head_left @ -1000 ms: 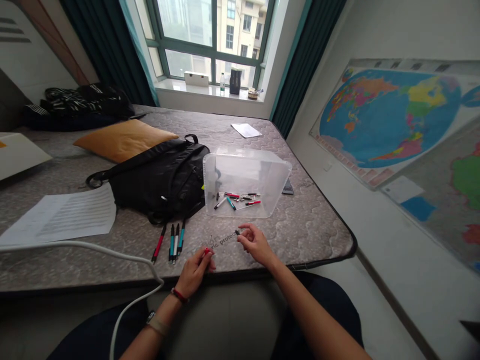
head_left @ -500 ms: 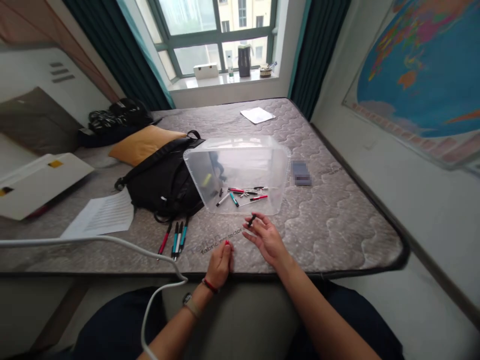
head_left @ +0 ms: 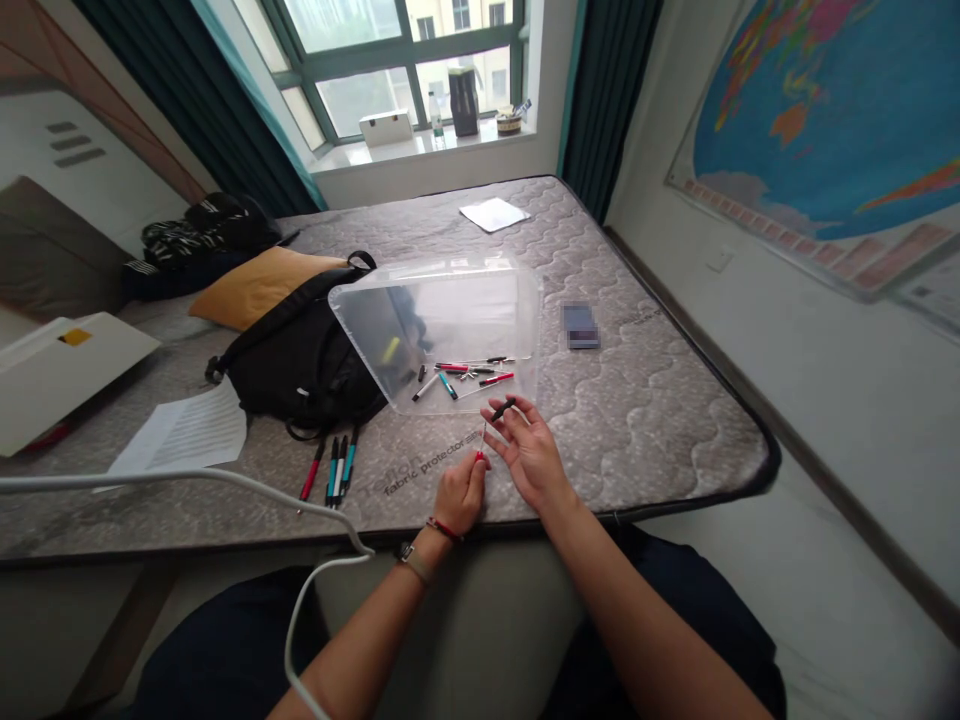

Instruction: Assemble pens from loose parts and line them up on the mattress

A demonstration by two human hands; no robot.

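Observation:
My left hand [head_left: 460,497] is closed around a red pen barrel [head_left: 480,456], of which only the tip shows. A thin refill [head_left: 484,432] appears to stand up from it. Between the thumb and fingertips of my right hand [head_left: 534,462] is a black pen part [head_left: 502,409], held just above and right of the refill. Just beyond both hands, a clear plastic bin [head_left: 529,315] lies on its side, its mouth towards me. Loose pen parts [head_left: 457,370], red, black, white and teal, with thin refills, lie inside. Several pens [head_left: 341,470] rest in a row to the left.
The quilted mattress [head_left: 637,430] carries everything. A black backpack [head_left: 300,370] touches the bin's left side, near a printed sheet [head_left: 184,435]. A white cable [head_left: 247,482] crosses the left front. Right of the bin lies a blurred phone-like object [head_left: 581,327].
My left hand has moved up and right, bringing the red barrel close to my right hand. The black part has turned flatter in my right fingers. The view has shifted slightly.

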